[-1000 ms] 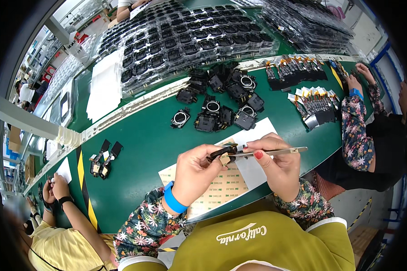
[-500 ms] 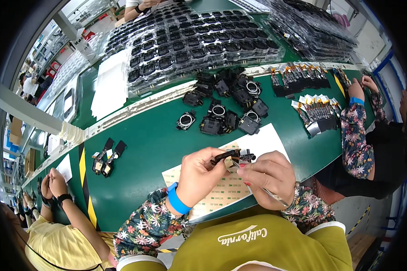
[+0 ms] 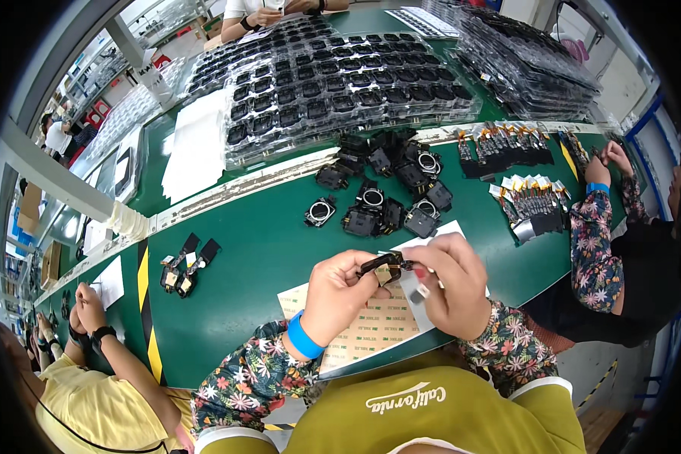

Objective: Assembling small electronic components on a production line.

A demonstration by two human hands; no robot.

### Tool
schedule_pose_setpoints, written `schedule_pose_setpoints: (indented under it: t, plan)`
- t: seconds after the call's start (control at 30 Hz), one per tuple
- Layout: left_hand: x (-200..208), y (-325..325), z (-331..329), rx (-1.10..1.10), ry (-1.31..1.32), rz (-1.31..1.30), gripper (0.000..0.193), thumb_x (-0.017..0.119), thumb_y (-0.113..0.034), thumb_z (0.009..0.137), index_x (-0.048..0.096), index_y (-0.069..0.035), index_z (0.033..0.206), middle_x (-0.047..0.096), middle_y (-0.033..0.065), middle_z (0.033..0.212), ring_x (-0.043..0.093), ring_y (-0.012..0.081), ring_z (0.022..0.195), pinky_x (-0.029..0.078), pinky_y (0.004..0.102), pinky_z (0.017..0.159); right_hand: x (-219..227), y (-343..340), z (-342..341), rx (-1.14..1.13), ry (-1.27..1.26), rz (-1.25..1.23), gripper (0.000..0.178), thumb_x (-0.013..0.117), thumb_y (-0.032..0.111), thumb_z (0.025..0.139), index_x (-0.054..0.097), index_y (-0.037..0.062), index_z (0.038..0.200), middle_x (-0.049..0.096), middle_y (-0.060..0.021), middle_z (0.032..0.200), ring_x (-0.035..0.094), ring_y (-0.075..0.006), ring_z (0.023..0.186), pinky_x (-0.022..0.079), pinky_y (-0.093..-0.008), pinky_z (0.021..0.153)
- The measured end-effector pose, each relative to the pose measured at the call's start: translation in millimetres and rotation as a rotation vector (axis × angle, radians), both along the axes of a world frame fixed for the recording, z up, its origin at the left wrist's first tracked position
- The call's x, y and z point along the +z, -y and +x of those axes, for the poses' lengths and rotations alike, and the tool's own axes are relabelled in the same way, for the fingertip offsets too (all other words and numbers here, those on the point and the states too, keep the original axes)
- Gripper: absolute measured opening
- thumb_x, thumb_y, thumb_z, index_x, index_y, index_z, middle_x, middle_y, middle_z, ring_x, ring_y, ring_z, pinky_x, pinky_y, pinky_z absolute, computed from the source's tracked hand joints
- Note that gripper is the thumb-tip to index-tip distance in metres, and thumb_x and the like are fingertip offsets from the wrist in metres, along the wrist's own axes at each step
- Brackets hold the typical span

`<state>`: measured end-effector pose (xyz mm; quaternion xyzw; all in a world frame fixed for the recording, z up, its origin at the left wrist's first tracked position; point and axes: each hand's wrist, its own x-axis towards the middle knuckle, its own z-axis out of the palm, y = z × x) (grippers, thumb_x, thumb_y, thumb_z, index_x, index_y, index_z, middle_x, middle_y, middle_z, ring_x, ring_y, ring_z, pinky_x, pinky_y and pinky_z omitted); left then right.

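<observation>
Two hands work a small black part over a green bench.

The green bench (image 3: 250,250) runs from 8 to 2 o'clock; at 12 o'clock clear trays (image 3: 340,83) hold rows of black housings, one per pocket, with more stacked trays (image 3: 530,60) at 1 o'clock. Loose black housings (image 3: 386,189) lie heaped at centre. A sheet of tan adhesive pads (image 3: 371,325) lies at 6 o'clock beneath the hands. The left hand (image 3: 340,291) pinches the small black part (image 3: 382,265), which is lifted just above the sheet; the right hand (image 3: 446,284) closes on its other end, a thin tool tucked in its fingers. To do this well, I judge, keep the part steady and press evenly, fingertips off the sticky face.
</observation>
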<state>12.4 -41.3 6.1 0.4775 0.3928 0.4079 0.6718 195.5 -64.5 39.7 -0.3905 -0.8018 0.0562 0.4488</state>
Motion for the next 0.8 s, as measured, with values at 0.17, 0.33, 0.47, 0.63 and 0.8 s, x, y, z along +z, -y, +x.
schedule_pose_setpoints:
  t: [0.17, 0.33, 0.47, 0.63, 0.8]
  plan:
    - [1, 3, 4, 0.035, 0.044, 0.066, 0.017, 0.053, 0.007, 0.085, 0.061, 0.002, 0.100, 0.065, 0.0029, 0.084, 0.065, 0.0083, 0.071, 0.048, 0.0171, 0.053, -13, -14, -11, -0.077, -0.087, -0.257, 0.024, 0.068, 0.003, 0.068, 0.058, 0.0007, 0.090, 0.051, -0.0103, 0.085, 0.053, -0.0243, 0.072, 0.045, -0.0320, 0.062]
    - [-10, 3, 5, 0.030, -0.049, 0.178, 0.020, 0.054, 0.007, 0.085, 0.060, 0.003, 0.104, 0.064, 0.0027, 0.088, 0.062, 0.0063, 0.072, 0.049, 0.0176, 0.055, -20, -21, -9, 0.009, -0.204, -0.430, 0.023, 0.065, 0.000, 0.067, 0.055, -0.0002, 0.087, 0.048, -0.0089, 0.087, 0.052, -0.0188, 0.078, 0.044, -0.0280, 0.068]
    - [-5, 3, 0, -0.050, -0.134, 0.182, 0.020, 0.054, 0.007, 0.085, 0.060, 0.004, 0.104, 0.063, 0.0035, 0.089, 0.060, 0.0052, 0.073, 0.050, 0.0186, 0.057, -22, -22, -9, 0.048, -0.286, -0.514, 0.021, 0.064, -0.001, 0.067, 0.053, -0.0001, 0.085, 0.047, -0.0081, 0.088, 0.050, -0.0173, 0.080, 0.042, -0.0271, 0.070]
    - [-2, 1, -1, -0.071, -0.109, 0.165, 0.020, 0.055, 0.007, 0.085, 0.061, 0.003, 0.104, 0.062, -0.0009, 0.079, 0.053, -0.0002, 0.065, 0.043, 0.0168, 0.053, -23, -20, -11, 0.040, -0.279, -0.479, 0.021, 0.064, -0.001, 0.067, 0.052, 0.0002, 0.085, 0.047, -0.0081, 0.088, 0.049, -0.0175, 0.078, 0.042, -0.0280, 0.070]
    - [-5, 0, 2, -0.026, -0.045, 0.078, 0.017, 0.056, 0.006, 0.084, 0.060, 0.003, 0.100, 0.063, 0.0011, 0.082, 0.054, 0.0016, 0.067, 0.045, 0.0176, 0.056, -22, -18, -17, -0.015, -0.104, -0.310, 0.021, 0.063, -0.002, 0.068, 0.053, 0.0006, 0.086, 0.048, -0.0084, 0.089, 0.051, -0.0175, 0.079, 0.045, -0.0275, 0.066]
